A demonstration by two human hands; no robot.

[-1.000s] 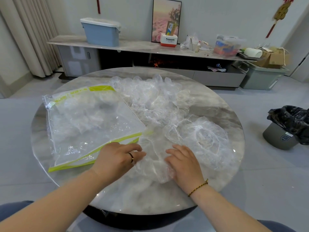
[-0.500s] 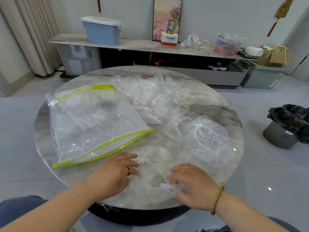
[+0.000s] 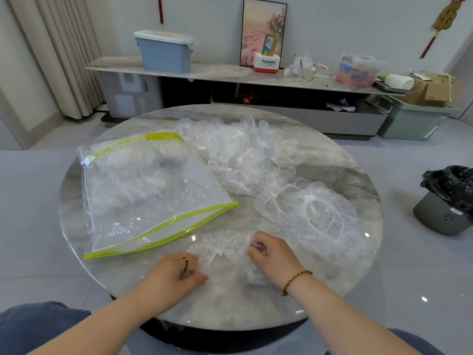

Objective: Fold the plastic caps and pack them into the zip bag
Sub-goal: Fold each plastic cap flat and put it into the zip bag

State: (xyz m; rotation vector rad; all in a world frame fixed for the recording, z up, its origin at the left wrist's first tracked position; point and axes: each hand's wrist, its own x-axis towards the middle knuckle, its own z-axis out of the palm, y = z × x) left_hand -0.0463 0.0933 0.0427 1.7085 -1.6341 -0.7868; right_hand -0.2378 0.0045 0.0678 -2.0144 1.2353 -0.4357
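Observation:
A clear plastic cap [image 3: 222, 248] lies crumpled near the front of the round marble table [image 3: 345, 175]. My left hand [image 3: 176, 272] pinches its near left edge with curled fingers. My right hand [image 3: 272, 254] grips its right side, fingers curled into the plastic. A clear zip bag [image 3: 143, 190] with a yellow-green zip strip lies flat at the left, with several caps inside. A single spread cap [image 3: 314, 211] lies to the right, and a heap of loose caps [image 3: 238, 147] sits behind it.
A grey bin with a black liner [image 3: 450, 201] stands on the floor at the right. Behind the table runs a low cabinet [image 3: 230, 75] bearing a blue box [image 3: 165, 51], a picture and clutter. Curtains hang at the left.
Both hands drew a cap toward the table's front edge, away from the pile. Their fingers went from flat on the plastic to curled and gripping it. The view shifted slightly.

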